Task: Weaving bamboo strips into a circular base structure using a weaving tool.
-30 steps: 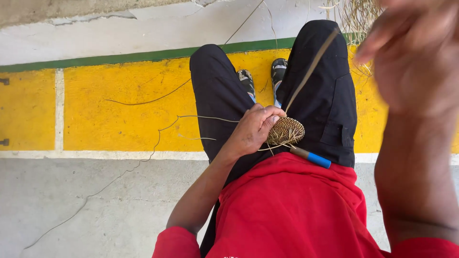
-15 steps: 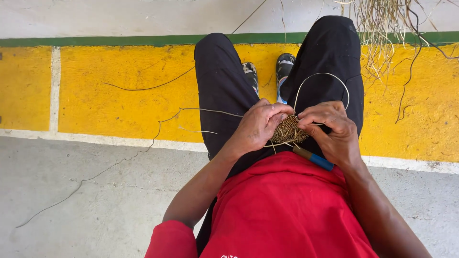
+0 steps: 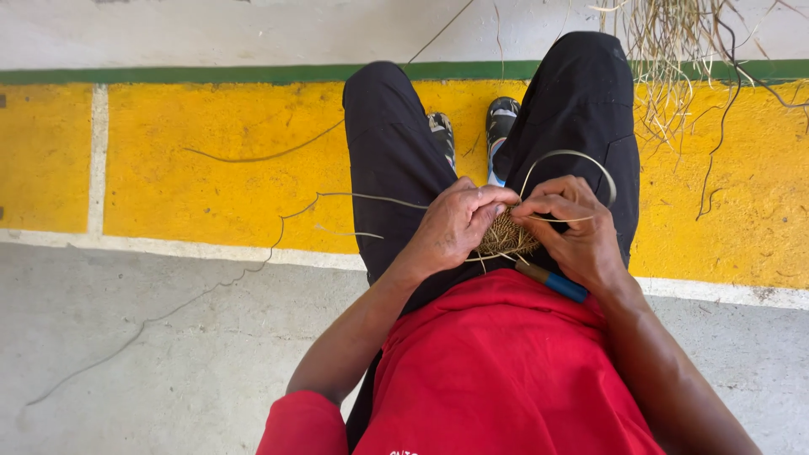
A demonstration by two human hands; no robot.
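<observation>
I sit with my black-trousered legs stretched out, and a small round woven straw piece (image 3: 506, 238) rests in my lap. My left hand (image 3: 455, 226) grips its left edge with thumb and fingers pinched. Against its right edge, my right hand (image 3: 573, 227) pinches a thin pale fibre strand (image 3: 573, 157) that loops up over my right thigh. A blue-handled tool (image 3: 554, 283) pokes out under my right hand. A long loose strand (image 3: 354, 199) trails left from the woven piece across my left leg.
A bundle of dry straw (image 3: 674, 50) hangs at the upper right. Below my shoes (image 3: 472, 135) lies a yellow painted band (image 3: 194, 160) with a green stripe (image 3: 168, 74). Loose fibres lie across the grey concrete (image 3: 126, 354) at left.
My right hand, raised close to the camera a second ago, has come down onto the woven piece and now pinches the looped strand. My left hand has stayed on the piece.
</observation>
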